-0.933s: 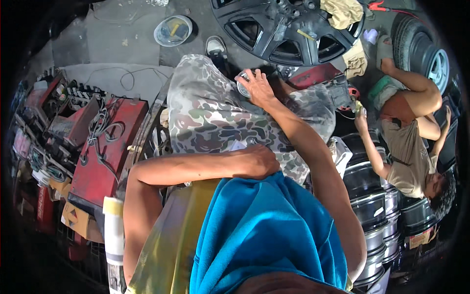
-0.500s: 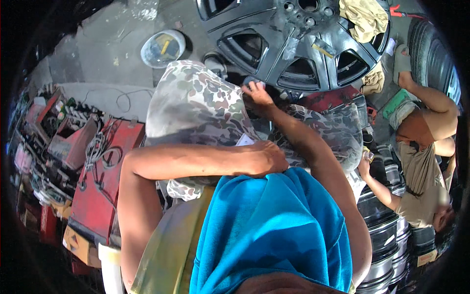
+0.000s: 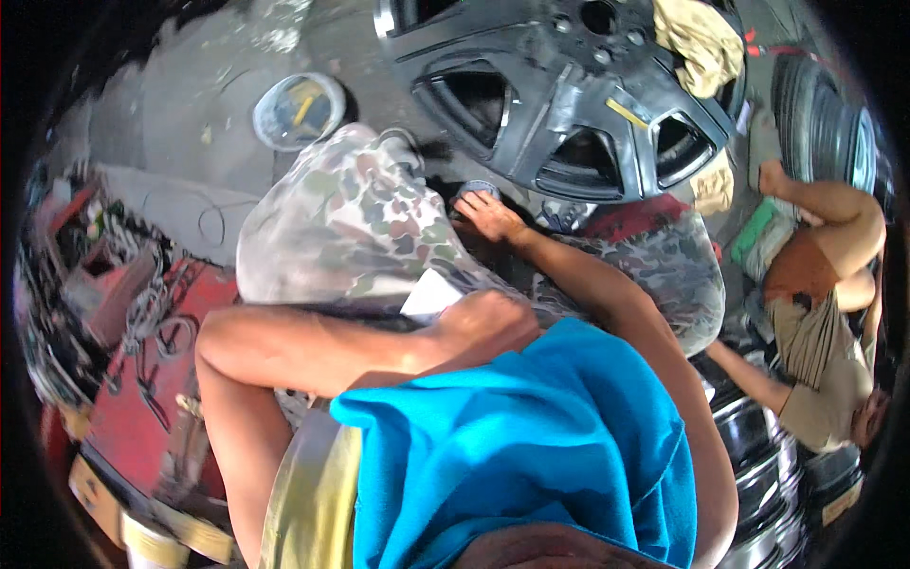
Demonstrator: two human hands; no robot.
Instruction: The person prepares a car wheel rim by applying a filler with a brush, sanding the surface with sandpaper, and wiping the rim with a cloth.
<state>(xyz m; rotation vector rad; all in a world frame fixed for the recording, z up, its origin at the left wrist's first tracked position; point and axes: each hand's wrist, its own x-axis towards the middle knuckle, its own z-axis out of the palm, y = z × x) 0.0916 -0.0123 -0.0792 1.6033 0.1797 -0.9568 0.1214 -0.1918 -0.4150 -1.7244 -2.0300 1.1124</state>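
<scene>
Over my lap, my left hand (image 3: 488, 321) is closed on a piece of white paper (image 3: 431, 294), whose free corner sticks out toward my camouflage trousers. Beyond it, between my knees, my right hand (image 3: 491, 218) reaches forward with fingers stretched out. Its fingertips lie at a dark grey, round-edged thing (image 3: 477, 189); I cannot tell whether they grip it, nor its kind. Just ahead is a large dark grey wheel rim (image 3: 531, 114) with wide spokes. A yellow strip (image 3: 627, 114) and a crumpled beige cloth (image 3: 700, 47) rest on the rim.
A white bucket (image 3: 300, 112) containing liquid and a yellow piece stands ahead on the left. Red equipment (image 3: 161, 379) with coiled cables lines my left side. At right, a person (image 3: 820, 313) sits beside a tyre (image 3: 820, 119); stacked black rims (image 3: 749, 455) stand nearer me.
My left hand has shifted left, and more of the white paper shows. My right hand sits slightly farther left relative to the rim. The whole view has shifted a little.
</scene>
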